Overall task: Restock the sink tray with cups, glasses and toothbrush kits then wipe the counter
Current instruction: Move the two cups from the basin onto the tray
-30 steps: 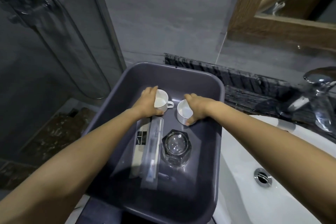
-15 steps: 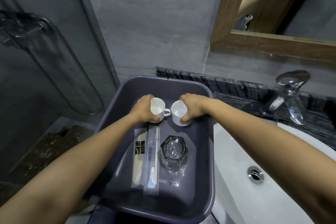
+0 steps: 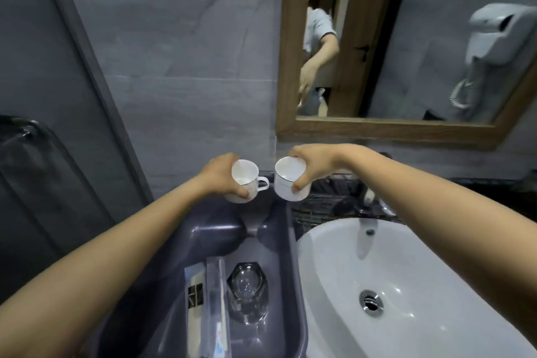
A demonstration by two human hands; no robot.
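hands [image 3: 220,177] [image 3: 312,166] each grip a white cup [image 3: 244,182] [image 3: 290,179] above grey tub [image 3: 293,270] beside basin [image 3: 436,285].

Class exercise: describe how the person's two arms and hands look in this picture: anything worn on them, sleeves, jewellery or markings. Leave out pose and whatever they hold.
Both forearms are bare up to the picture's edge: no sleeves or gloves. The left hand and right hand show no rings, watch, bracelet or markings. In the mirror, a short pale sleeve ends above the elbow.
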